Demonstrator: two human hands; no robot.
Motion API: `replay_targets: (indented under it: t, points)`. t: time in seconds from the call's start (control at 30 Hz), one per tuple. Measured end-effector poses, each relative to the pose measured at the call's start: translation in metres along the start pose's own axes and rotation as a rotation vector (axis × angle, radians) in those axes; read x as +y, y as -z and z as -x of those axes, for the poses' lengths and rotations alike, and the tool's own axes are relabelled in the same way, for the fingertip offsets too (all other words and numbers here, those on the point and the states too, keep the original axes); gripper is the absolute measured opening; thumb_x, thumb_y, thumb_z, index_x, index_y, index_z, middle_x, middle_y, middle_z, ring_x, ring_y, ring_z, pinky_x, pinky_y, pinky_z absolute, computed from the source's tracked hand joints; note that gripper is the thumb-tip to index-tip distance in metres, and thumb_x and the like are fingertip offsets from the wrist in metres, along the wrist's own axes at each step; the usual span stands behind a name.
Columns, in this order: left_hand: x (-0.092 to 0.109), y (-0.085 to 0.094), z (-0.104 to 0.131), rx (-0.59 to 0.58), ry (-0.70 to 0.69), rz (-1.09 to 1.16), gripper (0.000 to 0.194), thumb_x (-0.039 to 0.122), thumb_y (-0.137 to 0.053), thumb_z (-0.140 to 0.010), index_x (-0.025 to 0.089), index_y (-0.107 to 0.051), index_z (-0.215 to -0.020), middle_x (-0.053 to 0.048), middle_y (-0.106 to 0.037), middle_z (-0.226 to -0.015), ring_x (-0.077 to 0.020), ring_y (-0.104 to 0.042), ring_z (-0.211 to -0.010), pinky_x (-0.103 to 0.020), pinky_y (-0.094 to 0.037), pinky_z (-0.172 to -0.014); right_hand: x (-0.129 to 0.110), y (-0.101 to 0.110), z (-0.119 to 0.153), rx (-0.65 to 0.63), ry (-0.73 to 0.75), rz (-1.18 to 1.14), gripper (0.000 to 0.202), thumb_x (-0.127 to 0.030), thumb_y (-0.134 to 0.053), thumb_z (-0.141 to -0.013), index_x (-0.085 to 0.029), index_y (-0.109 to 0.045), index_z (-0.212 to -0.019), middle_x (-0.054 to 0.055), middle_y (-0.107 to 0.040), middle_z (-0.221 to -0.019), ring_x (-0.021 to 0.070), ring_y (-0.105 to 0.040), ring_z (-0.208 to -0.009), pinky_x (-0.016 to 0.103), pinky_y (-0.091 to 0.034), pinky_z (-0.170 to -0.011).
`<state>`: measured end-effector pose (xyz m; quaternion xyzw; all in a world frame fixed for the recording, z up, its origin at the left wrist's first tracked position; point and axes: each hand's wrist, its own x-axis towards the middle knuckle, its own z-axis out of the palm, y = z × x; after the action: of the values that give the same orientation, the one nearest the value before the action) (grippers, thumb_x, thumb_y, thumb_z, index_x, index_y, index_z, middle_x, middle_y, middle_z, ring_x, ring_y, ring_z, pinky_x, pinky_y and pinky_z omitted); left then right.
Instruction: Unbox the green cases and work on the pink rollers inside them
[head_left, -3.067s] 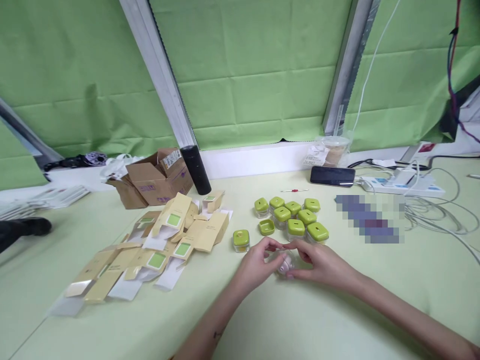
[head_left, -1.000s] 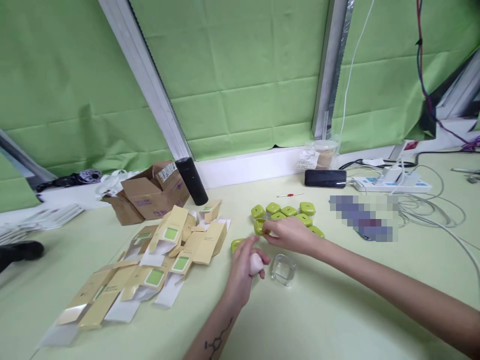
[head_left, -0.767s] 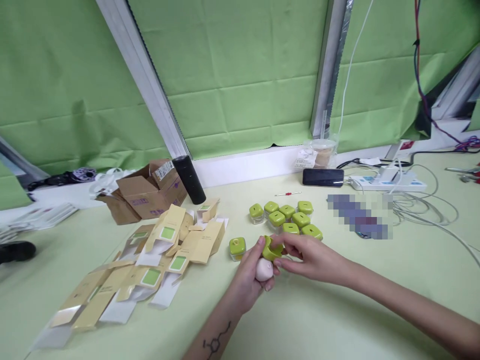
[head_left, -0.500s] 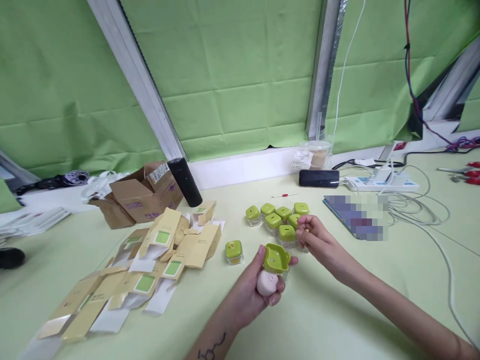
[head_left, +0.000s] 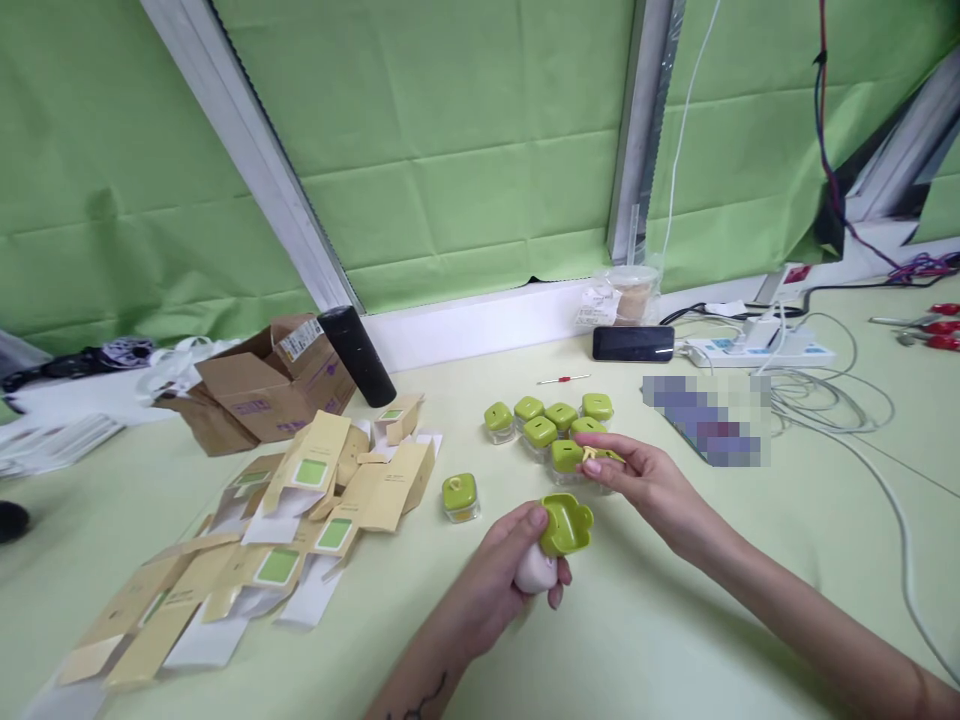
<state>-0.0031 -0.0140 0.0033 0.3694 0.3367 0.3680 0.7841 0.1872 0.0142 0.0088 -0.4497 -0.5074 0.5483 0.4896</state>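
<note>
My left hand (head_left: 504, 556) is closed around a green bear-eared plastic cover (head_left: 567, 524), its hollow side facing up, and a rounded pale pink-white piece (head_left: 535, 570) below it. Between the thumb and forefinger of my right hand (head_left: 637, 474) is a small yellow piece (head_left: 589, 454), pinched just above and to the right of the cover. Behind that hand stand several clear jars with green slotted lids (head_left: 539, 432), partly hidden by the fingers. One more green-lidded jar (head_left: 460, 496), with a yellow knob on top, stands apart to the left of my left hand.
Opened tan paper boxes (head_left: 330, 500) spread over the left side, before a cardboard carton (head_left: 262, 385) and a black cylinder (head_left: 358, 356). At the back lie a red-and-silver tool (head_left: 564, 379) and a black phone (head_left: 633, 344). A power strip (head_left: 795, 350) and cables occupy the right.
My right hand has moved from beside the jars towards the cover, and the yellow piece now shows in its fingers. My left hand has turned the cover slightly. The view has shifted a little.
</note>
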Motion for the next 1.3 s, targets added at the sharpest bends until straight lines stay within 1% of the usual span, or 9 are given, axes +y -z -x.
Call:
replay_targets:
  t: [0.1, 0.2, 0.37, 0.47, 0.77, 0.87, 1.07, 1.2, 1.3]
  points:
    - [-0.001, 0.000, -0.001, 0.038, 0.004, -0.007, 0.037, 0.046, -0.065, -0.076, 0.012, -0.056, -0.088, -0.004, -0.057, -0.077, -0.0099, -0.055, -0.058, -0.019, -0.042, -0.046, -0.007, -0.005, 0.008, 0.020, 0.085, 0.014, 0.031, -0.042, -0.075, -0.068, -0.020, -0.065, -0.088, 0.005, -0.070, -0.088, 0.0221, -0.067, -0.086, 0.037, -0.052, -0.080]
    - [-0.002, 0.000, -0.003, 0.049, -0.006, -0.034, 0.036, 0.047, -0.062, -0.078, 0.012, -0.058, -0.087, -0.004, -0.056, -0.077, -0.0099, -0.054, -0.059, -0.020, -0.043, -0.048, -0.009, -0.012, 0.016, 0.018, 0.220, 0.198, 0.021, -0.040, -0.073, -0.071, -0.021, -0.066, -0.077, 0.005, -0.070, -0.089, 0.0241, -0.064, -0.095, 0.039, -0.050, -0.085]
    - [0.000, -0.001, -0.005, 0.118, -0.042, -0.087, 0.033, 0.046, -0.061, -0.079, 0.013, -0.060, -0.081, -0.001, -0.055, -0.071, -0.0090, -0.052, -0.057, -0.019, -0.042, -0.047, -0.002, -0.019, 0.019, -0.066, 0.491, 0.498, 0.006, -0.029, -0.065, -0.081, -0.023, -0.065, -0.079, 0.003, -0.068, -0.082, 0.0204, -0.061, -0.089, 0.036, -0.048, -0.080]
    - [0.000, -0.003, -0.005, 0.154, -0.055, -0.151, 0.036, 0.049, -0.061, -0.078, 0.014, -0.058, -0.074, 0.000, -0.055, -0.061, -0.0089, -0.049, -0.052, -0.019, -0.041, -0.045, 0.003, -0.021, 0.020, -0.066, 0.632, 0.663, 0.005, -0.022, -0.064, -0.083, -0.024, -0.065, -0.079, 0.001, -0.068, -0.081, 0.0191, -0.058, -0.085, 0.035, -0.044, -0.078]
    - [-0.004, -0.003, -0.005, 0.199, -0.069, -0.289, 0.043, 0.057, -0.057, -0.076, 0.014, -0.056, -0.074, 0.000, -0.057, -0.051, -0.0092, -0.047, -0.046, -0.020, -0.040, -0.043, 0.007, -0.024, 0.021, 0.121, 0.875, 0.868, 0.012, -0.019, -0.058, -0.087, -0.023, -0.063, -0.076, -0.003, -0.069, -0.067, 0.0149, -0.054, -0.067, 0.029, -0.037, -0.063]
    - [-0.003, -0.002, -0.006, 0.214, -0.086, -0.296, 0.041, 0.055, -0.057, -0.077, 0.014, -0.056, -0.072, 0.001, -0.056, -0.052, -0.0089, -0.046, -0.046, -0.020, -0.039, -0.043, 0.009, -0.022, 0.019, 0.071, 0.874, 0.892, 0.010, -0.020, -0.057, -0.088, -0.022, -0.063, -0.080, -0.002, -0.069, -0.069, 0.0129, -0.056, -0.063, 0.026, -0.038, -0.058]
    - [0.001, 0.000, -0.005, 0.236, -0.106, -0.285, 0.036, 0.050, -0.056, -0.078, 0.014, -0.059, -0.071, 0.001, -0.055, -0.052, -0.0097, -0.045, -0.047, -0.021, -0.038, -0.044, 0.008, -0.015, 0.017, -0.098, 0.749, 0.913, 0.014, -0.023, -0.052, -0.090, -0.023, -0.065, -0.094, 0.002, -0.069, -0.082, 0.0129, -0.063, -0.068, 0.022, -0.045, -0.057]
    - [0.001, 0.003, -0.007, 0.210, -0.076, -0.324, 0.033, 0.044, -0.064, -0.070, 0.013, -0.063, -0.083, 0.001, -0.055, -0.052, -0.0103, -0.046, -0.049, -0.020, -0.035, -0.045, 0.004, -0.013, 0.019, -0.071, 0.541, 0.794, 0.013, -0.019, -0.054, -0.087, -0.022, -0.064, -0.093, 0.001, -0.070, -0.081, 0.0128, -0.063, -0.064, 0.022, -0.046, -0.055]
    - [-0.001, 0.007, -0.008, 0.224, -0.124, -0.461, 0.029, 0.040, -0.065, -0.069, 0.013, -0.065, -0.081, 0.001, -0.057, -0.056, -0.0109, -0.048, -0.053, -0.020, -0.035, -0.049, 0.003, -0.014, 0.020, -0.052, 0.463, 0.746, 0.010, -0.015, -0.057, -0.082, -0.021, -0.065, -0.080, -0.001, -0.068, -0.070, 0.0122, -0.061, -0.059, 0.021, -0.043, -0.051]
